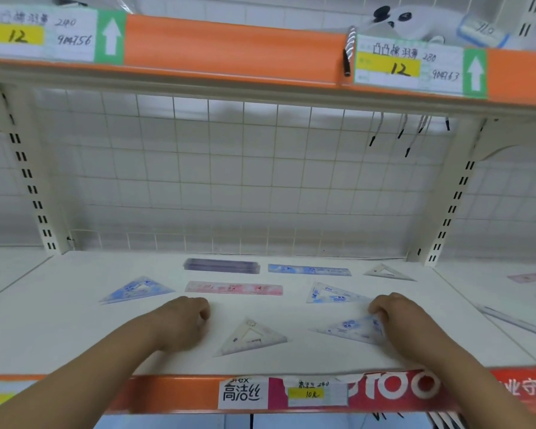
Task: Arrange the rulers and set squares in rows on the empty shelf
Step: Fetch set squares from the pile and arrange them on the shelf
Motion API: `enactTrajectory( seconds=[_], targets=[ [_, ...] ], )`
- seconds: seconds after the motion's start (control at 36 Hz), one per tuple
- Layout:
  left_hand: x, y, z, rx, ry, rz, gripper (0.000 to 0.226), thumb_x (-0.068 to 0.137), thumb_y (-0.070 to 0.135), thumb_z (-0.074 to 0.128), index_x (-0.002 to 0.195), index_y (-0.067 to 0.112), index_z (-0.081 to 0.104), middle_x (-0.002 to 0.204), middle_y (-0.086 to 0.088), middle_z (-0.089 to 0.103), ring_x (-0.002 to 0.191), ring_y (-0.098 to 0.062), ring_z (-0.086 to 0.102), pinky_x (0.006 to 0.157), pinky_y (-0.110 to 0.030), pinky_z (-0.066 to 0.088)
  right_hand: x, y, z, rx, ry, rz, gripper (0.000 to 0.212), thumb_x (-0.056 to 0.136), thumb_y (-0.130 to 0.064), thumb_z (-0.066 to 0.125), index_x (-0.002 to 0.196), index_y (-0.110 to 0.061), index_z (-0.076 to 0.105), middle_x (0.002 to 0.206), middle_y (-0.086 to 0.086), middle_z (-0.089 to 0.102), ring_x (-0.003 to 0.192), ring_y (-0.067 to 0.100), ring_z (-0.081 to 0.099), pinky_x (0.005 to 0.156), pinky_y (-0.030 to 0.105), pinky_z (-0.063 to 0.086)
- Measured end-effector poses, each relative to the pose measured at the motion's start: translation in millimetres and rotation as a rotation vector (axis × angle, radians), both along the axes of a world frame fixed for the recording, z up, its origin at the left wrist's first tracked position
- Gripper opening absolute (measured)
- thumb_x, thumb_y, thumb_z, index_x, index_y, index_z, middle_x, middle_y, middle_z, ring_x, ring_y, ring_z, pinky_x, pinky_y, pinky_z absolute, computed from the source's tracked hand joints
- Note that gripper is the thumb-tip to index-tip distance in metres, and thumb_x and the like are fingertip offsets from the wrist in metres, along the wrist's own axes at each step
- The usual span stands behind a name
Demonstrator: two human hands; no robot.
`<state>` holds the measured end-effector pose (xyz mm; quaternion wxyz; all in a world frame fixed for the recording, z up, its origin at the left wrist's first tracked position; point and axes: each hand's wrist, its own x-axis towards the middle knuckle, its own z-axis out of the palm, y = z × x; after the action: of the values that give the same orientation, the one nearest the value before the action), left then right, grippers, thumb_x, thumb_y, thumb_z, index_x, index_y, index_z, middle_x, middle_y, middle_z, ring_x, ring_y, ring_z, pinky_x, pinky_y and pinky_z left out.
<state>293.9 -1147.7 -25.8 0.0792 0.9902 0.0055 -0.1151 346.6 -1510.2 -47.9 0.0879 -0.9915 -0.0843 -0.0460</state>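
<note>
The white shelf (75, 335) bears rulers and set squares lying flat. At the back lie a purple ruler stack (222, 265), a blue ruler (309, 270) and a clear set square (387, 271). In front of those are a blue set square (136, 289), a pink ruler (233, 288) and a pale blue set square (331, 294). Nearest me lies a white set square (251, 335). My left hand (183, 320) rests on the shelf to its left, fingers curled, holding nothing. My right hand (393, 317) pinches the right corner of a blue-printed set square (350, 329).
An orange price rail (174, 394) runs along the shelf's front edge. The upper shelf (229, 44) hangs overhead, with a wire grid back panel (229, 181) behind. On the neighbouring shelf to the right lie a pink ruler (529, 277) and a clear ruler (517, 323).
</note>
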Motion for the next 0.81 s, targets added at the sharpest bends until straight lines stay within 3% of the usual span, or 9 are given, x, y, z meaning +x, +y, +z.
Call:
enactTrajectory(
  seconds=[0.11, 0.19, 0.31, 0.44, 0.58, 0.75, 0.81],
  targets=[
    [-6, 3, -3, 0.032, 0.080, 0.004, 0.037, 0.096, 0.040, 0.048, 0.129, 0.026, 0.039, 0.116, 0.000, 0.045, 0.106, -0.017, 0.050, 0.092, -0.029, 0.046, 0, -7, 6, 0.011, 0.005, -0.070, 0.031, 0.095, -0.005, 0.041, 0.115, -0.020, 0.058, 0.114, 0.001, 0.057, 0.103, 0.016, 0.055, 0.083, 0.020, 0.039],
    [-8, -1, -4, 0.066, 0.086, -0.012, 0.041, 0.096, 0.042, 0.047, 0.132, 0.025, 0.036, 0.127, -0.004, 0.042, 0.115, -0.021, 0.047, 0.097, -0.029, 0.039, -5, -3, 7, 0.007, 0.038, -0.016, 0.023, 0.095, -0.008, 0.042, 0.094, -0.024, 0.057, 0.103, 0.000, 0.057, 0.093, 0.014, 0.055, 0.077, 0.018, 0.039],
    [-9, -3, -4, 0.082, 0.080, -0.018, 0.042, 0.097, 0.041, 0.046, 0.134, 0.025, 0.035, 0.130, -0.005, 0.041, 0.117, -0.022, 0.045, 0.098, -0.030, 0.038, -13, 10, 7, 0.006, 0.095, 0.086, 0.029, 0.094, -0.016, 0.046, 0.073, -0.037, 0.044, 0.094, -0.008, 0.050, 0.087, 0.008, 0.050, 0.078, 0.016, 0.039],
    [-10, -3, -6, 0.091, 0.063, -0.009, 0.043, 0.097, 0.042, 0.045, 0.135, 0.025, 0.034, 0.130, -0.005, 0.040, 0.117, -0.022, 0.045, 0.099, -0.032, 0.038, -15, 17, 1, 0.016, 0.137, 0.126, 0.009, 0.093, -0.029, 0.054, 0.086, -0.034, 0.050, 0.099, -0.011, 0.047, 0.090, 0.004, 0.046, 0.077, 0.013, 0.034],
    [-11, -3, -5, 0.091, 0.056, -0.018, 0.044, 0.098, 0.042, 0.042, 0.136, 0.024, 0.032, 0.132, -0.006, 0.039, 0.120, -0.023, 0.043, 0.101, -0.033, 0.037, -13, 16, -1, 0.013, 0.142, 0.109, 0.020, 0.092, -0.025, 0.053, 0.078, -0.037, 0.046, 0.093, -0.014, 0.043, 0.087, 0.003, 0.044, 0.073, 0.013, 0.034],
    [-11, -3, -6, 0.090, 0.049, -0.018, 0.045, 0.098, 0.042, 0.043, 0.137, 0.024, 0.031, 0.134, -0.006, 0.038, 0.121, -0.023, 0.043, 0.102, -0.034, 0.037, -12, 20, 5, -0.033, 0.168, 0.155, 0.025, 0.093, -0.022, 0.053, 0.076, -0.039, 0.045, 0.109, -0.007, 0.045, 0.107, 0.012, 0.043, 0.091, 0.016, 0.036],
    [-11, -3, -6, 0.093, 0.048, -0.018, 0.045, 0.098, 0.042, 0.043, 0.137, 0.024, 0.031, 0.134, -0.006, 0.038, 0.121, -0.023, 0.043, 0.102, -0.034, 0.037, -10, 20, 7, -0.033, 0.177, 0.177, 0.016, 0.093, -0.021, 0.052, 0.096, -0.036, 0.051, 0.119, -0.008, 0.043, 0.116, 0.012, 0.039, 0.098, 0.018, 0.033]
  ],
)
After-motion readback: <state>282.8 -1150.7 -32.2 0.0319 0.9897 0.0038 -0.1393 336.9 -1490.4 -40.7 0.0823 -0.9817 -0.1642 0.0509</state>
